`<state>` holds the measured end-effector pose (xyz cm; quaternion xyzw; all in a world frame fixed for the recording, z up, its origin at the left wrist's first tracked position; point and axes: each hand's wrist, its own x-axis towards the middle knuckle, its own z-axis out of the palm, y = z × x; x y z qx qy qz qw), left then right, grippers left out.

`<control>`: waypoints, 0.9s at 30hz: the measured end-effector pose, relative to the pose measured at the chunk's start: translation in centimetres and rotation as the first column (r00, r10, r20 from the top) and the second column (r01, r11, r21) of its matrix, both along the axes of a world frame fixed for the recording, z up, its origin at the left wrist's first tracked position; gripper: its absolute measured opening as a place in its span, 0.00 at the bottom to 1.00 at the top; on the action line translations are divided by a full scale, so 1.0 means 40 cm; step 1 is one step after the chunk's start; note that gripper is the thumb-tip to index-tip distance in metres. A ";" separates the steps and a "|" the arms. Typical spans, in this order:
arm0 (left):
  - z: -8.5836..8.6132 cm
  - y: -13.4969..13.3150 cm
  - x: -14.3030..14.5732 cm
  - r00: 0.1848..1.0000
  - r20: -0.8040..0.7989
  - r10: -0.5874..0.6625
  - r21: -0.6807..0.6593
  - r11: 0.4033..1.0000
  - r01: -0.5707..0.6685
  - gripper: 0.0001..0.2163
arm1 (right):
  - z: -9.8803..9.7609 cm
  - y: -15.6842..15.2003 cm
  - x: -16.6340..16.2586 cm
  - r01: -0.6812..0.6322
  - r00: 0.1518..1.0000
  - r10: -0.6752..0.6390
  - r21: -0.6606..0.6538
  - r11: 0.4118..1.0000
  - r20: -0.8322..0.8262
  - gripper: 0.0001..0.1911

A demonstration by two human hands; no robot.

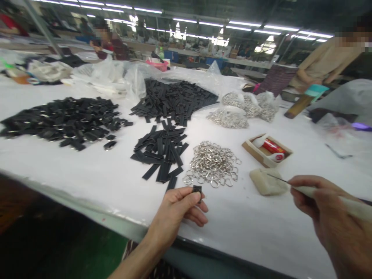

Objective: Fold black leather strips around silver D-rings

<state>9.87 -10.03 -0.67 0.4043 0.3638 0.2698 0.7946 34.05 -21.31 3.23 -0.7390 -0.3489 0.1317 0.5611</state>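
Note:
My left hand (178,207) pinches a small folded black strap piece (197,189) between thumb and fingers, above the table's front edge. In my right hand (328,209) is an awl (308,191) with a pale handle and a thin metal shaft. Its tip points left, over a pale, waxy-looking block (267,181); whether it touches the block I cannot tell. Just beyond my left hand lie a heap of silver metal rings (213,161) and a small pile of flat black strips (162,149).
A larger heap of black strips (177,99) lies further back, with folded black pieces (64,118) to the left. Bags of rings (229,116) and a small box (264,161) with a red-and-white bottle stand at right. Several people are in the background, one standing at right.

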 end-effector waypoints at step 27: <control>0.004 0.019 0.059 0.971 -0.184 -0.154 0.128 0.975 0.179 0.10 | -0.064 0.050 0.076 0.050 0.997 -0.043 -0.114 0.992 0.063 0.17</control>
